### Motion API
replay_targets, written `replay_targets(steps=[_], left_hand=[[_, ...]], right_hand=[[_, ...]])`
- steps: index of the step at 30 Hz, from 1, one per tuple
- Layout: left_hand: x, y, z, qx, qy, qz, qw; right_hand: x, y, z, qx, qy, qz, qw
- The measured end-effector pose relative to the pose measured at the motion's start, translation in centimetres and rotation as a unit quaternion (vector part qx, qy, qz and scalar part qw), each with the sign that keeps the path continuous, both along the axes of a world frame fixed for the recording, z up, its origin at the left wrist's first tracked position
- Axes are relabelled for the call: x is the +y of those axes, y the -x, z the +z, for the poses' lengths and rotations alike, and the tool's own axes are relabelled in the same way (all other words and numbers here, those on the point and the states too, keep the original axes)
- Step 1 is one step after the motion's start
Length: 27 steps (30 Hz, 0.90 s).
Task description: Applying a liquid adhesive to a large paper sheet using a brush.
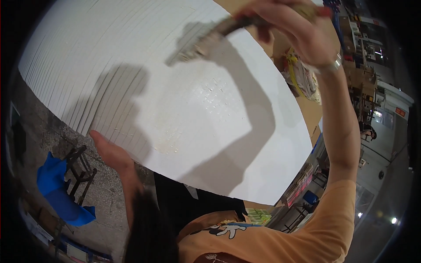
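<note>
A broad spread of white sheets [175, 101] fills the middle, their edges fanned in close overlapping strips toward the left. Wet, shiny smears that look like glue lie on the nearer plain white area. My right hand [298, 30], slightly blurred, is closed round the handle of a brush [228, 26] at the upper right. The brush's pale, clumped bristles reach down to the left over the sheets; whether they touch is unclear. At the sheets' near left edge, my left hand [112, 151] is stretched out along the rim, with part of its fingers hidden.
Brown board [278, 48] shows beyond the sheets, with a yellow-and-white plastic bag [302, 76] on it. To the lower left, a blue cloth [63, 193] hangs by a dark stool [81, 168] on the speckled floor. Stacked bundles [298, 186] stand at the right.
</note>
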<state>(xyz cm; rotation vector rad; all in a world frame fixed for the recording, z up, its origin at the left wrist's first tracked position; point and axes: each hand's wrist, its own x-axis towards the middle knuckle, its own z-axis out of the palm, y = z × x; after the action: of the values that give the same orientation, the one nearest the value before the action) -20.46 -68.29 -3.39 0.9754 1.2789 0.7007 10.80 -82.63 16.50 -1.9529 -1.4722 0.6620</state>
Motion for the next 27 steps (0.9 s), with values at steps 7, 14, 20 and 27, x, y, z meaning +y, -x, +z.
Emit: replay_targets(steps=[7,14,20,27], left_hand=[[0.2,0.4,-0.6,-0.006,-0.018,-0.001,1.0],[0.4,0.0,0.3,-0.002,-0.022,-0.008,1.0],[0.0,-0.4,0.8,0.023,-0.032,0.008,0.999],[0.4,-0.4,-0.8,0.018,-0.055,-0.023,0.998]], right_hand=[[-8.6,3.0,-0.8,0.171,0.147,-0.24,0.944],[-7.6,3.4,1.0,0.148,0.01,-0.24,0.959],[-10.2,4.7,1.2,0.126,0.167,-0.26,0.943],[-6.8,6.5,-1.6,0.052,0.076,-0.178,0.98]])
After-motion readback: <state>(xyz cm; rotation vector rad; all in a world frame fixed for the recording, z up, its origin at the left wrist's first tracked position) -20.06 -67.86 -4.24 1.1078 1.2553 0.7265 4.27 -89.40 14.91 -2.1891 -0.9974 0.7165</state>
